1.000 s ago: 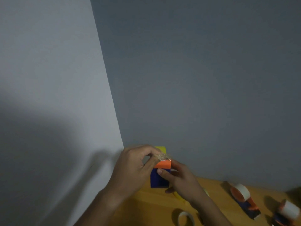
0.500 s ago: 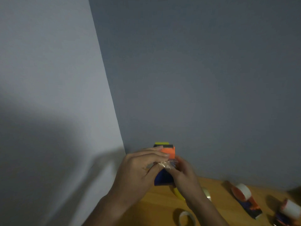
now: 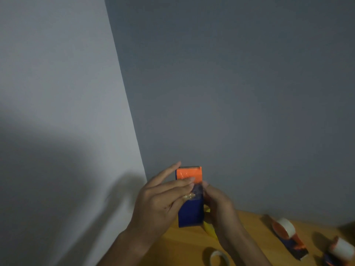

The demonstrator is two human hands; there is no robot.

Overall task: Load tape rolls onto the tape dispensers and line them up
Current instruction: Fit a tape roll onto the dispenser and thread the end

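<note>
Holding a blue and orange tape dispenser upright above the near-left corner of the wooden table, between both hands. Left hand lying against the dispenser's left side, fingers stretched out and pressed together across its front, fingertips touching the strip of clear tape just below the orange top. Right hand wrapping the dispenser's right side from behind, thumb near the same strip; cannot tell whether pinching the tape. Showing a bit of yellow roll just below the dispenser, partly hidden by the right wrist. Lying below that, at the picture's bottom edge, a loose tape roll. Resting well to the right of the held dispenser, a loaded dispenser with a white roll, and beyond it a second loaded dispenser at the right edge.
</note>
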